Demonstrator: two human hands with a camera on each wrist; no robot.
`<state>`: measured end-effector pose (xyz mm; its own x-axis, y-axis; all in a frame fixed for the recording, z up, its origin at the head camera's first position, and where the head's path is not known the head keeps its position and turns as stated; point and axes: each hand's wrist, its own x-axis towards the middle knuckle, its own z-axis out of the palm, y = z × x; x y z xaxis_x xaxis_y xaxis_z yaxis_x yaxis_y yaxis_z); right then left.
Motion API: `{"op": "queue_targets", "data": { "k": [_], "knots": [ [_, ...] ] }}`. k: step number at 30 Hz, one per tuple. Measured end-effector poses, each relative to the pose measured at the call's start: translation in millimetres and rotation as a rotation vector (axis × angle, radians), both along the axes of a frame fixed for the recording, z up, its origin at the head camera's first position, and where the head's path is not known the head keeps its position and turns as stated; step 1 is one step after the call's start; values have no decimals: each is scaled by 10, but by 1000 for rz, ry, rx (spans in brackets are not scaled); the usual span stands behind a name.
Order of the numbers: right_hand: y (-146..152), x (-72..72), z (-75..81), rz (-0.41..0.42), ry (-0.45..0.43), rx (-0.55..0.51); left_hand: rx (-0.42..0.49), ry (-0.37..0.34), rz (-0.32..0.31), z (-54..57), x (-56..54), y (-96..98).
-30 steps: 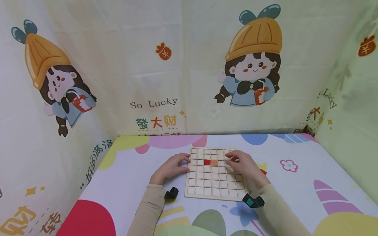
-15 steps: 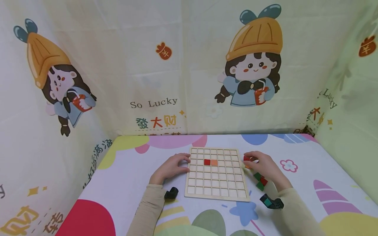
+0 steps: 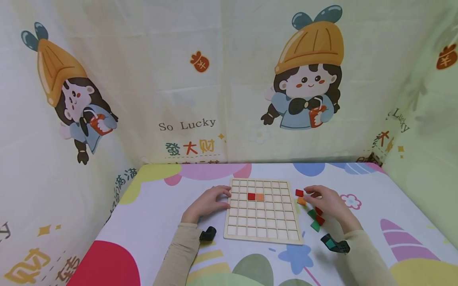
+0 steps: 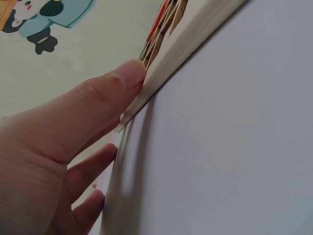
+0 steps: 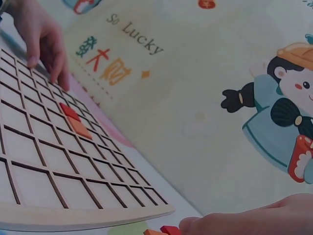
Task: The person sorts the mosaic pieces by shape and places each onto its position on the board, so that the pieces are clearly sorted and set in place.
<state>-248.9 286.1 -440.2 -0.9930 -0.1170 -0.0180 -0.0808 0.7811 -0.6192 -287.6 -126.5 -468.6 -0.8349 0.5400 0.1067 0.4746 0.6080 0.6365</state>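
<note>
A light wooden grid board [image 3: 247,219] lies on the table; one red tile [image 3: 251,196] and one orange tile [image 3: 260,197] sit side by side in its cells. My left hand [image 3: 207,203] touches the board's left edge with thumb and fingertips, the thumb [image 4: 128,74] against the side of the frame. My right hand [image 3: 327,202] is right of the board, fingers loosely bent and a gap between thumb and index finger. Its fingertips are right beside a loose red tile [image 3: 299,193] and a loose orange tile [image 3: 301,201]. No tile shows between them.
Beside the board's right edge lie more loose tiles: a green tile [image 3: 312,214], another green tile [image 3: 315,226] and a red tile [image 3: 320,220]. The right hand partly covers one further red tile [image 3: 318,211]. A patterned cloth wall [image 3: 243,143] stands behind the table.
My right hand has moved right, from over the board to the loose tiles, then slightly further right, uncovering more of the red and orange tiles. The left hand stays at the board's edge.
</note>
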Motion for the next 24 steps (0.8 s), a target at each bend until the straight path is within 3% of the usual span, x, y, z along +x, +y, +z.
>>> {"op": "queue_targets", "data": {
  "k": [11,24],
  "knots": [
    [-13,-33,-69,-2,-24,11,2,-14,8,3,-12,-2],
    [-61,-62,-166,41,34,32,11,-14,4,5,-7,1]
  ]
}}
